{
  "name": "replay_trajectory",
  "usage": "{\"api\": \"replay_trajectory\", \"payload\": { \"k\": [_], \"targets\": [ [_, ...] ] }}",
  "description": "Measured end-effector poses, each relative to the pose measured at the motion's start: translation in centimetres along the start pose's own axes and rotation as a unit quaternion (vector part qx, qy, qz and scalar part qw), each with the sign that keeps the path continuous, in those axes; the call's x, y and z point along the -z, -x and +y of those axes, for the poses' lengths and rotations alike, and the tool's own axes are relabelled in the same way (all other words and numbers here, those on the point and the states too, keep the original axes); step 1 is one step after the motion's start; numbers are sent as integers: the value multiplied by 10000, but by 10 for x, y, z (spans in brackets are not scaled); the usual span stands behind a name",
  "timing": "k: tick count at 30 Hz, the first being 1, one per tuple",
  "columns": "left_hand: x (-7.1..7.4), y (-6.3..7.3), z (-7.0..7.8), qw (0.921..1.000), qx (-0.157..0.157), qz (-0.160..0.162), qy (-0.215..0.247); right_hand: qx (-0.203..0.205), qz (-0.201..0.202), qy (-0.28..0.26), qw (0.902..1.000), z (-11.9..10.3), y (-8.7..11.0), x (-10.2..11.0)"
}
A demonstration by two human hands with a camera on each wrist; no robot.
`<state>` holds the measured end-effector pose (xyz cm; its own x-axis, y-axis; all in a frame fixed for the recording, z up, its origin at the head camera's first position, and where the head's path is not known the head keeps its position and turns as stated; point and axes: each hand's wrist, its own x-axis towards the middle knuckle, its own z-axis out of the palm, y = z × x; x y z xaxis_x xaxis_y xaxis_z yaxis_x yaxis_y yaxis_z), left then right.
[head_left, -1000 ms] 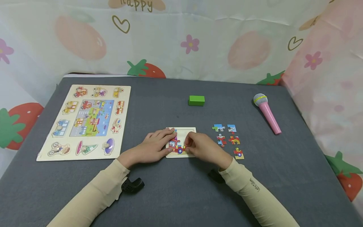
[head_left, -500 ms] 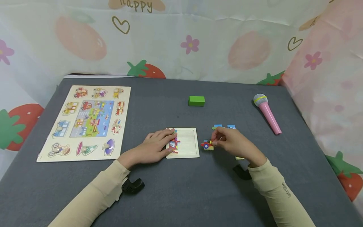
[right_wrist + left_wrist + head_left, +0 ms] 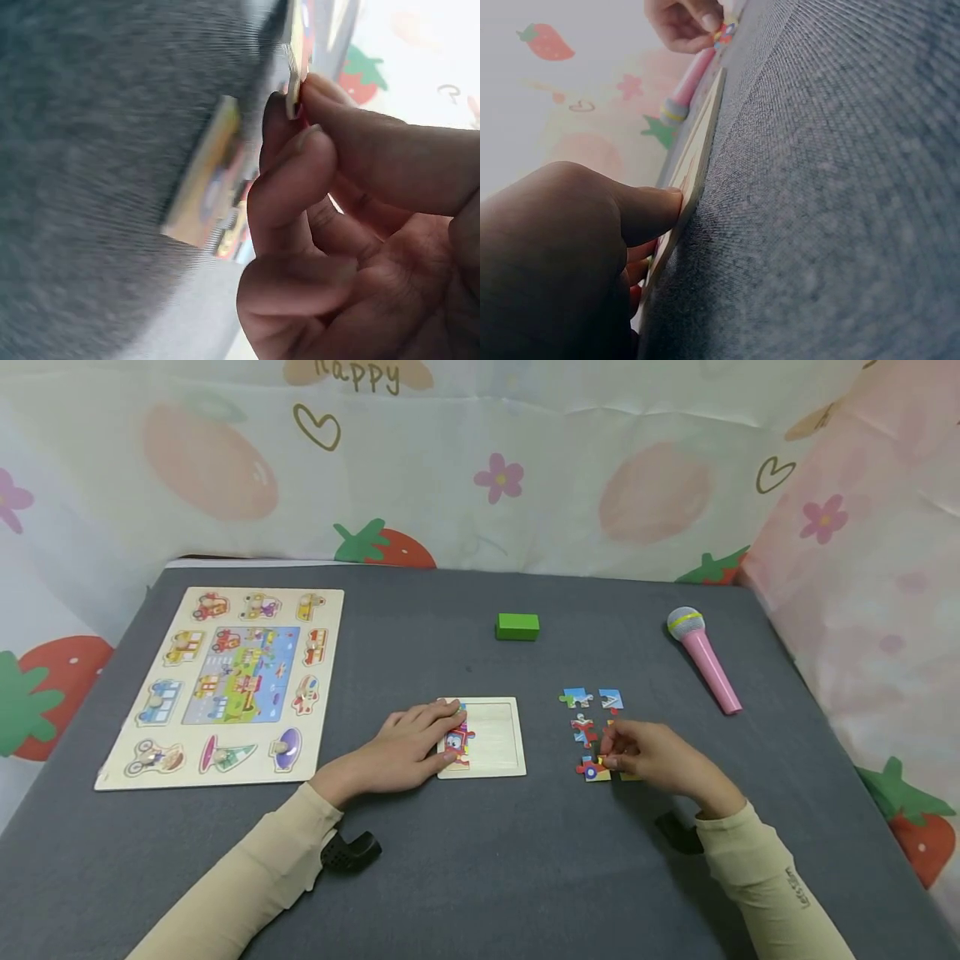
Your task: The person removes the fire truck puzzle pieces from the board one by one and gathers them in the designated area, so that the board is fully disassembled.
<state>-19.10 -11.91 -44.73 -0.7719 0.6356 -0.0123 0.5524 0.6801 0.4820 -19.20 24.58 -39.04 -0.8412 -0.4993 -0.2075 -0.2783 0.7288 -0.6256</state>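
My left hand (image 3: pixel 408 747) rests on the left part of a small wooden puzzle tray (image 3: pixel 497 737), fingers stretched over its edge. In the left wrist view the thumb presses on the rim of the tray (image 3: pixel 705 139). A red train piece (image 3: pixel 460 743) lies inside the tray, partly under the fingers. To the right, my right hand (image 3: pixel 663 762) pinches a jigsaw piece (image 3: pixel 594 769) with a blue wheel and yellow base between thumb and fingertips. Loose jigsaw pieces (image 3: pixel 576 697) lie around it, some hidden behind the hand.
A large wooden peg puzzle board (image 3: pixel 330 693) with vehicle shapes lies at the left. Farther back is a green block (image 3: pixel 517 627). At the right lies a pink toy microphone (image 3: pixel 708 668). A printed cloth (image 3: pixel 555 410) hangs behind the dark table (image 3: pixel 465 877).
The right hand has carried the wheeled jigsaw piece out of the tray and rightward to the loose pieces, leaving the tray's right part bare. The left hand has stayed in place.
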Motion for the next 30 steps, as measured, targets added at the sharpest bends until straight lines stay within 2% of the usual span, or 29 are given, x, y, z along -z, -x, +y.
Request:
{"api": "replay_trajectory", "payload": {
  "k": [8, 11, 14, 16, 19, 22, 26, 30],
  "targets": [
    [0, 0, 0, 10000, 60, -39, 22, -10, 222, 279, 9994, -1, -2, -5],
    [0, 0, 1, 9998, 126, 53, 131, -88, 224, 367, 9990, -3, -2, -5],
    [-2, -3, 1, 9989, 197, 360, 240, -100, 197, 429, 9988, -4, -2, -6],
    [-5, -5, 0, 9971, 197, 690, 254, -104, 212, 458, 9987, -5, -3, -6],
    [-10, -7, -2, 9925, 122, 1214, 71, -61, 305, 547, 9980, -9, -7, -5],
    [-12, -8, -4, 9874, 63, 1581, -68, 17, 400, 637, 9972, -19, -15, -6],
    [-14, -10, -4, 9849, 69, 1732, 8, 66, 479, 628, 9969, -38, -32, -13],
    [-16, -11, -4, 9835, 149, 1797, 157, 151, 525, 672, 9962, -59, -54, -29]
  ]
}}
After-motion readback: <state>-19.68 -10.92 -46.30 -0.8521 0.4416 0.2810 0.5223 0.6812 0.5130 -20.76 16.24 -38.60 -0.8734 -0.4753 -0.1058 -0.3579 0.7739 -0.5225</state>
